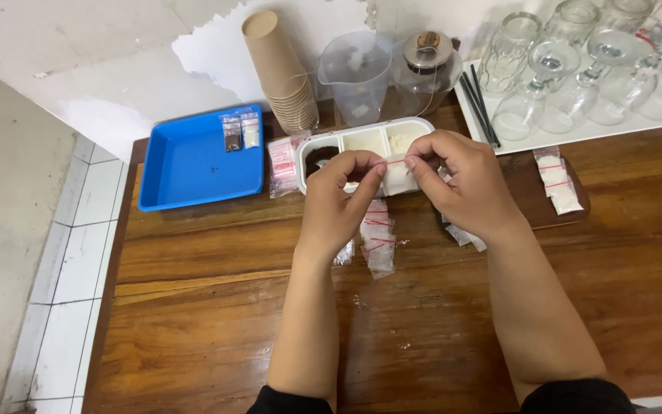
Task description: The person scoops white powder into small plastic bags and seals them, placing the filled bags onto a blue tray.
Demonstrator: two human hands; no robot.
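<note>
Now pinching one little bag with both hands.

Left hand and right hand side by side, each gripping the small clear bag of white powder by its top edge, fingertips nearly meeting at the thin red strip. Held up just in front of the white tray with three parts: dark powder in one, pale powder in the other two. Below the bag, at 6 o'clock, more small bags lying loose on the wooden table. Off at 9 o'clock, a blue tray with two tiny packets inside. Up at 11 o'clock, a stack of brown paper cups leaning over. At 12 o'clock, a clear jug. At 2 o'clock, shiny glasses on a white tray. At 3 o'clock, a few filled bags on a brown board.
</note>
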